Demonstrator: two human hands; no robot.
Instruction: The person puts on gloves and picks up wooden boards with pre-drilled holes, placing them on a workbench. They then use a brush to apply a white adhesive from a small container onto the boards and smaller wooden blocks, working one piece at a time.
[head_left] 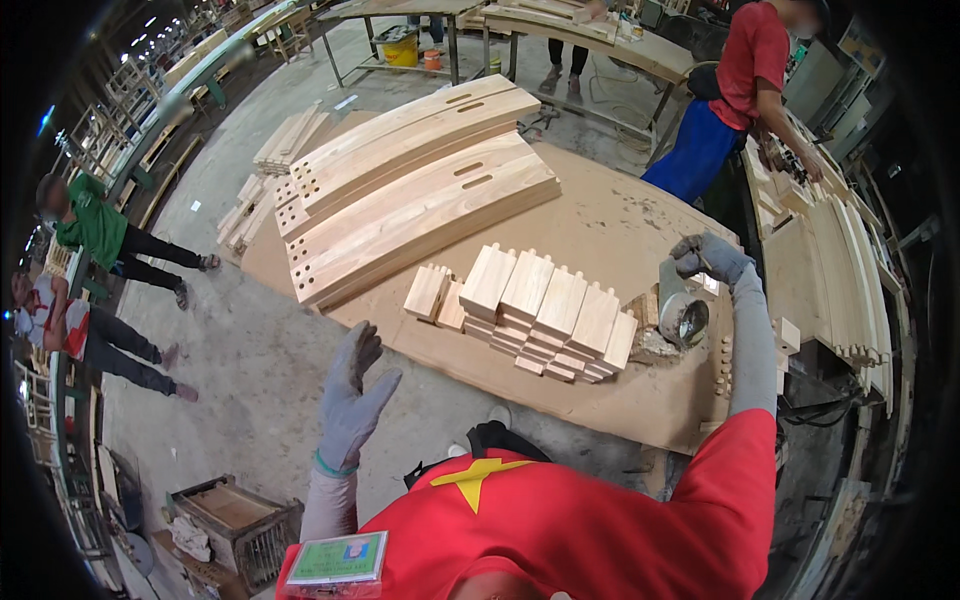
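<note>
My left hand (358, 390), in a grey glove, is raised over the floor beside the table's near edge, fingers apart and holding nothing. At the right, my gloved right hand (714, 258) has its fingers curled just above a grey metal cup (685, 318); what they grip, if anything, is hidden. The cup tilts among rough wooden pieces, its round mouth showing. Left of it stands a stack of short wooden blocks (545, 300) with round dowels at their far ends. Behind lie large pale wooden panels (420, 205) with slots and rows of holes.
Brown board (610, 215) covers the work table. A co-worker in a red shirt (750, 60) stands at a bench at the far right. Two people (100, 225) are at the left by a conveyor. A wooden crate (235, 520) sits on the floor at lower left.
</note>
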